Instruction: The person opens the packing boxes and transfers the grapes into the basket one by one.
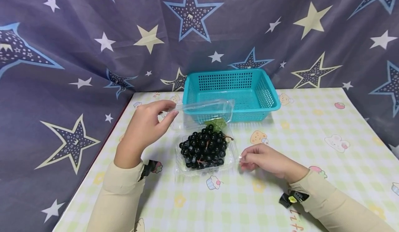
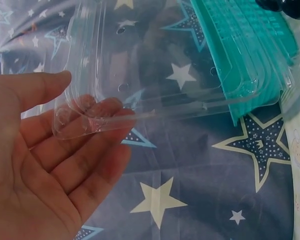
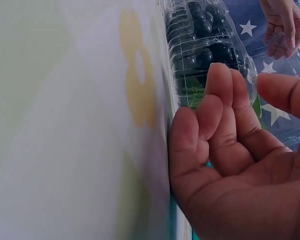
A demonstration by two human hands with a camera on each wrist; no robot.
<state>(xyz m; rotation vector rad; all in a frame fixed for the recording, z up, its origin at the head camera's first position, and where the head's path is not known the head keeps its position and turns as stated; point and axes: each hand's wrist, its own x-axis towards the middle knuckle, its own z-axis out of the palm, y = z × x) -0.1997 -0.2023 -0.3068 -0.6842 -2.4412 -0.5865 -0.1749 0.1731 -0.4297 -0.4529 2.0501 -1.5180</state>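
Black grapes (image 1: 204,148) with stems and a green leaf (image 1: 217,123) lie in a clear plastic clamshell container (image 1: 230,161). Its hinged lid (image 1: 202,112) stands raised on the far side. My left hand (image 1: 149,124) is at the lid's left corner; in the left wrist view its fingers (image 2: 97,135) lie behind the clear plastic, with the thumb apart from them at the edge. My right hand (image 1: 265,161) is low over the table and pinches the container's right rim between thumb and forefinger, its other fingers (image 3: 187,140) loosely bent.
A turquoise plastic basket (image 1: 271,102) stands behind the container, near the table's back edge. A checked, printed cloth (image 1: 311,128) covers the table. A dark curtain with stars (image 1: 233,24) hangs behind and at the sides.
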